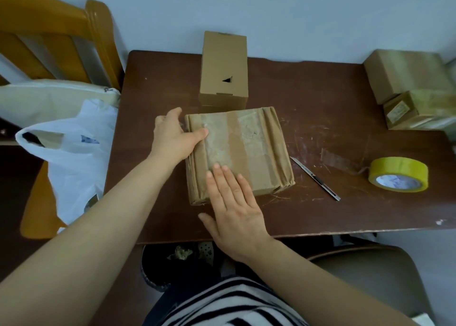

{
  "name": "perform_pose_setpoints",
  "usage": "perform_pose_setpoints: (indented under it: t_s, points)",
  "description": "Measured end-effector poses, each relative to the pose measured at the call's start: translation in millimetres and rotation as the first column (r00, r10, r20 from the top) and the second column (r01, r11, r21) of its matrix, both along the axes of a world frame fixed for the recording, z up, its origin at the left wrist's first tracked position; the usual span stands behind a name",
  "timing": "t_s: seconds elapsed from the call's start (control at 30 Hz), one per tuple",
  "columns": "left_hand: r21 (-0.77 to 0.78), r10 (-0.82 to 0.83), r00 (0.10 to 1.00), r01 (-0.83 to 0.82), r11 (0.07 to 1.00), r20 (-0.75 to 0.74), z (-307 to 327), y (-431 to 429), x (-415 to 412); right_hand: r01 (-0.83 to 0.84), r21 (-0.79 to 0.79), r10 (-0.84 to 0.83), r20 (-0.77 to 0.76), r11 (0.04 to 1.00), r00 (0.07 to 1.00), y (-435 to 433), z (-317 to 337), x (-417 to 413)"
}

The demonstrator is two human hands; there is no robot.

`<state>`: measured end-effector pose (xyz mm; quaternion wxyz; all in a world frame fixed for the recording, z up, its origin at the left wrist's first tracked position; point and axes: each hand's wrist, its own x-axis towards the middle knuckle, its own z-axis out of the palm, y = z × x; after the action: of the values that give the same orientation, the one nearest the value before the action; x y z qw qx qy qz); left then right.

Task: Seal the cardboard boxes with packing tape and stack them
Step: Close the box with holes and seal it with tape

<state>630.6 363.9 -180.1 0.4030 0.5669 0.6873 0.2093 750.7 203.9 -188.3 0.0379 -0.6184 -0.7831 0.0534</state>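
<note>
A flat brown cardboard box with clear tape across its top lies in the middle of the dark wooden table. My left hand grips the box's left edge, thumb on top. My right hand lies flat, fingers spread, on the box's near top. A tall upright box stands just behind it. Two taped boxes sit stacked at the far right. A yellow tape roll rests on the table to the right, a loose strip trailing from it.
A slim utility knife lies between the flat box and the tape roll. A white plastic bag and a cream cloth bag sit on a wooden chair at the left. Another chair is at the lower right.
</note>
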Motion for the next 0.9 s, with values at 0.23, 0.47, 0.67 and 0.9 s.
perform_pose_setpoints:
  t_s: [0.23,0.47,0.67,0.9]
  points:
    - [0.008,0.017,0.994,-0.018,1.000,0.112,-0.9,2.3,2.2,0.132,0.046,-0.117,-0.245,0.990,0.962,43.5,21.6,-13.4]
    - [-0.033,0.080,0.979,-0.076,0.997,0.185,-7.5,8.7,-6.1,0.068,-0.209,-0.076,-0.032,0.976,0.997,82.0,3.1,-14.3]
    - [0.012,0.046,0.986,-0.048,0.999,0.160,-11.7,11.8,-7.8,0.058,-0.184,-0.071,-0.063,0.981,0.996,79.0,2.6,-13.1]
    - [0.037,0.041,0.988,-0.048,0.998,0.151,-16.8,11.7,-8.1,0.052,-0.120,-0.053,-0.011,0.991,0.999,48.4,0.7,-14.7]
